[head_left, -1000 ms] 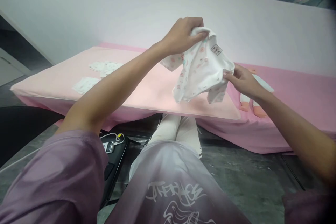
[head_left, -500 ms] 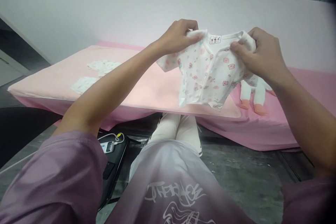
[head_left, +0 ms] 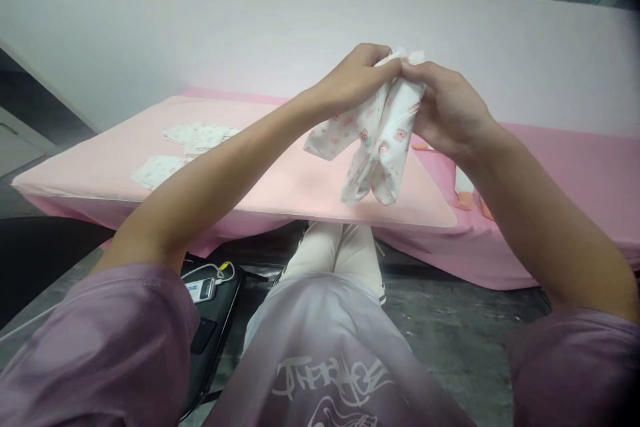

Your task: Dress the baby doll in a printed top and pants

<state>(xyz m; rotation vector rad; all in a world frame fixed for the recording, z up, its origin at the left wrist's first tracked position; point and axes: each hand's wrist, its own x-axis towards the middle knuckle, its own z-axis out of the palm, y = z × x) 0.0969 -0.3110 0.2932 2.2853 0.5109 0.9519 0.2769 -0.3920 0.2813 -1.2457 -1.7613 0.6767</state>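
A small white baby shirt (head_left: 367,137) with a pink animal print hangs in the air above the peach cloth, its two shoulders brought together so that it droops in folds. My left hand (head_left: 365,73) is closed on the upper left of the collar. Close beside it, my right hand (head_left: 445,103) grips the other side of the neck, thumb touching near my left fingers. The neck label is hidden in the folds. Further left on the table lie folded printed baby clothes (head_left: 157,172), partly behind my left forearm.
The peach cloth (head_left: 280,193) covers the near table over a pink cloth (head_left: 550,180). A doll's legs (head_left: 464,187) show behind my right forearm. At lower left, a device with a cable (head_left: 203,289) rests on a black chair (head_left: 220,327). A white partition (head_left: 225,20) stands behind.
My right hand has moved left to meet my left hand, folding the spread shirt together. It now hangs narrow, and the label has gone out of sight.
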